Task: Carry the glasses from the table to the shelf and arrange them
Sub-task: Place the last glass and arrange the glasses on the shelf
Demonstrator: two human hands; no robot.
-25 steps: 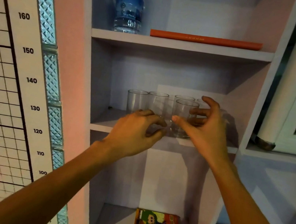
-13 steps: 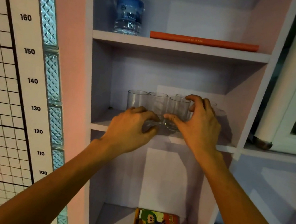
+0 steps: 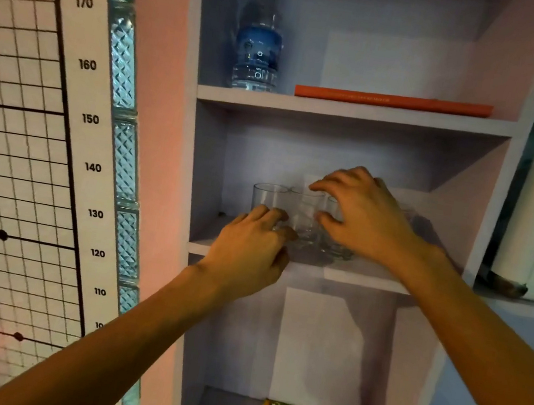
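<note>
Wall height chart (image 3: 94,142) reads 110–180. Glasses (image 3: 268,199) clustered on middle shelf (image 3: 365,279); left hand (image 3: 248,251) grips front glass base, right hand (image 3: 360,216) clasps neighbouring glass.

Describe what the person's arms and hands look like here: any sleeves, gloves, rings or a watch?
Both forearms are bare up to the frame edge, with no sleeve in view. The left hand and right hand wear no gloves. No ring, watch or wristband shows on the visible sides of the fingers and wrists. No markings are visible either.
</note>
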